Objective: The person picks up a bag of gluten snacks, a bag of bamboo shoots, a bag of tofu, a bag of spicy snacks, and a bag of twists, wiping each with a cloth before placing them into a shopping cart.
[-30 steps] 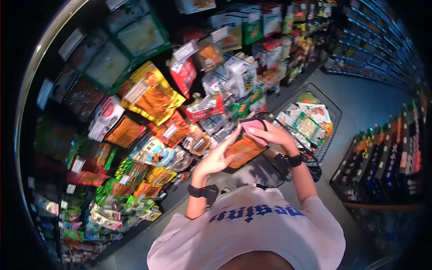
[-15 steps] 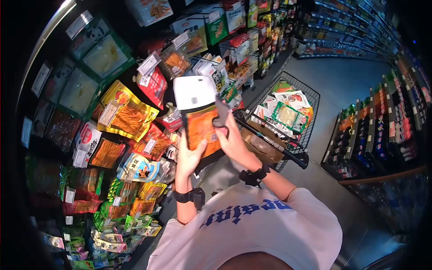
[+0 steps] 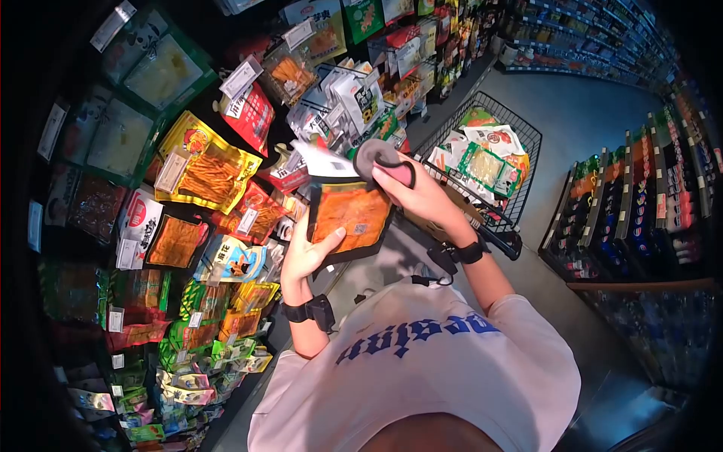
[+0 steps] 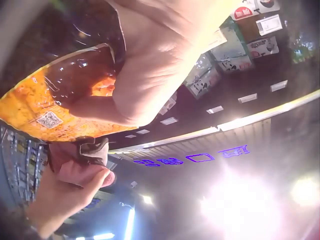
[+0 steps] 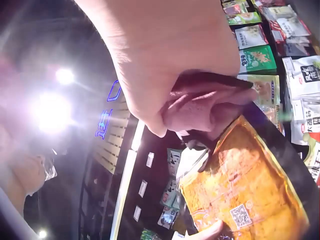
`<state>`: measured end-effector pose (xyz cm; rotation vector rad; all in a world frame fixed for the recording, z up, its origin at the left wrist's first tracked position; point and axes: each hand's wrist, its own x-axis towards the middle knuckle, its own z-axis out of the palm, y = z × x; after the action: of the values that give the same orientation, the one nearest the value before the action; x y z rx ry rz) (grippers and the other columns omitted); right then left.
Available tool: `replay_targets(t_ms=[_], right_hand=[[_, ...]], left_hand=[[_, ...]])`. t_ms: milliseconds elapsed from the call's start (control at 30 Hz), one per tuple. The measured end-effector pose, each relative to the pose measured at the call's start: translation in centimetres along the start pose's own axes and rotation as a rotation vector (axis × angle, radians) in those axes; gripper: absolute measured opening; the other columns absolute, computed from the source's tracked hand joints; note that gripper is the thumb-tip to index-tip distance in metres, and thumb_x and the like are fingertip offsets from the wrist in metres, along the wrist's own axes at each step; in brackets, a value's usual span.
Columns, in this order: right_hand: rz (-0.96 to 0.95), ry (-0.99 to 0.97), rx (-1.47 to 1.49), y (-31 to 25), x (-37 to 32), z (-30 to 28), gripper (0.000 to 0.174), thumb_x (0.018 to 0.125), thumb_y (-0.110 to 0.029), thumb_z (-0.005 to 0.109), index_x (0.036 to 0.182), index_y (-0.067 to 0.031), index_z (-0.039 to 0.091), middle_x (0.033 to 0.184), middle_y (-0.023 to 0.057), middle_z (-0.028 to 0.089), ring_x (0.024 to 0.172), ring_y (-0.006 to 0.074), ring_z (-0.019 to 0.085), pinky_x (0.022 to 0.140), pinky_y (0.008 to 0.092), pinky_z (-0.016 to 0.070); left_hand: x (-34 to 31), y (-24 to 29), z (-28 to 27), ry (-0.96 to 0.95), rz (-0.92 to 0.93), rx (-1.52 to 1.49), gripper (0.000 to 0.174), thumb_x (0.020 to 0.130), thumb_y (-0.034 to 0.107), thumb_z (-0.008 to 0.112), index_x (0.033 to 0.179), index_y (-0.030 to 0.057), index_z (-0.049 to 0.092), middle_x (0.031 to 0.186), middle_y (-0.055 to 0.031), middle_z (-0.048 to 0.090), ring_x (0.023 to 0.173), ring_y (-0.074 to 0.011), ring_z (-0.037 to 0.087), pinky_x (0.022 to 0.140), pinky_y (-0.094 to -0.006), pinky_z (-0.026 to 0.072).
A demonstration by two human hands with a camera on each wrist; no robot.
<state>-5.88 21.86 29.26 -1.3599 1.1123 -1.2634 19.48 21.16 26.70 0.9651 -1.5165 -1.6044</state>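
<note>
An orange snack in a black-edged clear packet (image 3: 348, 215) with a white top hangs between the two hands in the head view. The left hand (image 3: 305, 252) grips its lower left side, thumb across the front. At the packet's upper right, the right hand (image 3: 418, 197) holds a pink and grey cloth (image 3: 384, 162), pinched against the top edge. In the right wrist view the cloth (image 5: 200, 102) touches the top of the packet (image 5: 245, 180), where a printed square code shows. The left wrist view shows the left thumb over the packet (image 4: 30, 110).
Racks of hanging snack bags, among them a yellow bag (image 3: 211, 169), line the left side. A wire cart (image 3: 527, 169) with several packages stands beyond the right hand. At the right is a shelf of bottles (image 3: 640, 211).
The packet, first low between the hands, was lifted and its white top now tilts back. The right hand with the cloth has moved to the packet's upper right corner.
</note>
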Motion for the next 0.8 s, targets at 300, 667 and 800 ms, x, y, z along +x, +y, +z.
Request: replay_targets(t_ms=[300, 667, 800], right_hand=[[0.347, -0.266, 0.221, -1.6, -1.1, -0.4, 0.058, 0.098, -0.050, 0.060, 0.131, -0.0028, 0.055, 0.125, 0.0037, 0.060, 0.111, 0.0109, 0.053, 0.096, 0.0276, 0.0442], [0.077, 0.451, 0.530, 3.2, 0.5, -1.4, 0.043, 0.100, -0.041, 0.059, 0.119, -0.0030, 0.062, 0.091, 0.0025, 0.065, 0.072, 0.0086, 0.058, 0.059, 0.0204, 0.0449], [-0.215, 0.356, 0.153, 1.8, -0.1, 2.9, 0.033, 0.098, -0.015, 0.058, 0.126, 0.0018, 0.057, 0.124, 0.0111, 0.062, 0.118, 0.0179, 0.056, 0.101, 0.0317, 0.0428]], left_hand=[[-0.7, 0.9, 0.0, -0.183, -0.054, 0.082, 0.050, 0.091, 0.001, 0.069, 0.137, -0.0032, 0.050, 0.128, -0.0106, 0.062, 0.115, -0.0162, 0.059, 0.102, -0.0322, 0.0455], [1.2, 0.3, -0.2, 0.555, 0.130, -0.170, 0.067, 0.083, 0.000, 0.076, 0.142, 0.0014, 0.045, 0.129, -0.0116, 0.060, 0.116, -0.0230, 0.060, 0.102, -0.0371, 0.0473], [2.7, 0.2, 2.0, 0.521, 0.086, -0.301, 0.060, 0.093, 0.005, 0.066, 0.147, 0.0018, 0.039, 0.135, -0.0116, 0.057, 0.121, -0.0228, 0.058, 0.106, -0.0379, 0.0445]])
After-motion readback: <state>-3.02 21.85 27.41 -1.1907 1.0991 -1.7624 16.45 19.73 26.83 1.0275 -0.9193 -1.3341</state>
